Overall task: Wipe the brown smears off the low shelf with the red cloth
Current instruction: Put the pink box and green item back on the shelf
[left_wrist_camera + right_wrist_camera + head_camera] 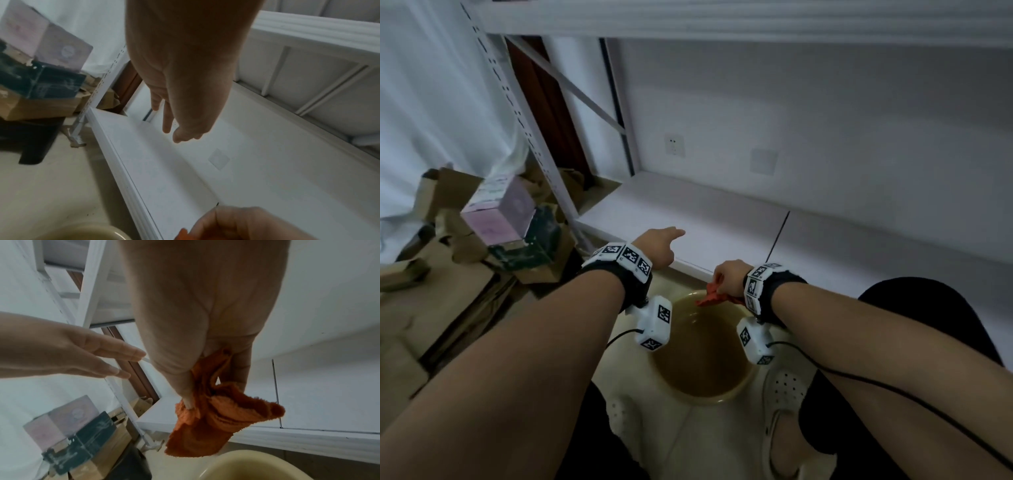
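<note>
My right hand (727, 275) pinches the red cloth (710, 296) between thumb and fingers; in the right wrist view the red cloth (213, 423) hangs crumpled below the fingers, over the rim of a yellow basin (257, 465). My left hand (662, 246) hovers open over the front edge of the low white shelf (722, 219), fingers stretched out and holding nothing. In the left wrist view the left hand's fingers (167, 120) point along the low shelf (185, 170), which looks white with no brown smears showing.
The yellow basin (702, 349) of murky brown water stands on the floor between my feet, in front of the shelf. Cardboard and a pink box (500, 209) are piled at the left beside the perforated shelf upright (534, 137). An upper shelf board (756, 24) hangs overhead.
</note>
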### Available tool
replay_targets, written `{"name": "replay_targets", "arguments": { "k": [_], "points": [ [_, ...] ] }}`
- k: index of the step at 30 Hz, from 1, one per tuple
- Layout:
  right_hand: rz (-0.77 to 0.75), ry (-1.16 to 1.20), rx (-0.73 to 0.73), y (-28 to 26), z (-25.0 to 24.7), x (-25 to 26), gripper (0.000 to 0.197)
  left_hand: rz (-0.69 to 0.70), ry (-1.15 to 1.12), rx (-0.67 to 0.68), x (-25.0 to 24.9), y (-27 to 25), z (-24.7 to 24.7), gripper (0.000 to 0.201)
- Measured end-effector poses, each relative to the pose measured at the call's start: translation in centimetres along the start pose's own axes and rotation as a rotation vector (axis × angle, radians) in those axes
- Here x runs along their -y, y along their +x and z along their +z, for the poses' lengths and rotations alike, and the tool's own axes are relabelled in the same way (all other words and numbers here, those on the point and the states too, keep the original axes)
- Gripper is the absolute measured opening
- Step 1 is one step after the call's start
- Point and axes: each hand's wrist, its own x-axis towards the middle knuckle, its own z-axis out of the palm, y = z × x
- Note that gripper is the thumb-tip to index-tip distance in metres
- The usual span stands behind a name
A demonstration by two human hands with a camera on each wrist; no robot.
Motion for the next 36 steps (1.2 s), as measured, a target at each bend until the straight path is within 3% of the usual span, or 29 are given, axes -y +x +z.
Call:
{"name": "replay_targets", "arguments": {
  "k": [6,10,17,20,24,28,31,33,36],
  "points": [
    [-0.020,-0.032,0.087,4.6,3.5,0.3,0.028,-0.052,0.005,0.104,4.4,2.2,3.3,0.062],
    [-0.006,-0.016,0.071,7.2,4.9,0.1,0.026,-0.046,0.032,0.137,6.7,3.9,4.3,0.060],
    [-0.011,-0.017,0.061,10.5,4.3,1.8,0.031,-0.061,-0.013,0.106,10.9,5.0,3.9,0.061],
    [-0.057,0.002,0.026,12.1,2.9,3.9,0.032,-0.115,-0.057,0.004,13.5,5.0,2.2,0.058],
    [-0.153,-0.048,-0.019,14.8,0.1,9.3,0.035,-0.187,-0.177,-0.250,16.9,3.7,-0.8,0.053],
    [-0.254,-0.064,-0.092,17.7,-2.1,15.5,0.036,-0.142,-0.139,-0.726,21.6,1.9,-2.9,0.051],
    [-0.320,-0.063,-0.132,19.2,-2.5,19.8,0.035,-0.300,-0.126,-1.001,25.4,1.2,-4.8,0.051],
    [-0.354,-0.064,-0.140,20.1,-2.6,22.1,0.035,-0.467,-0.153,-1.040,27.5,1.1,-5.6,0.052],
    [-0.387,-0.036,-0.161,21.2,-2.8,24.8,0.032,-0.664,-0.284,-0.840,30.3,1.5,-5.3,0.071]
  ]
}}
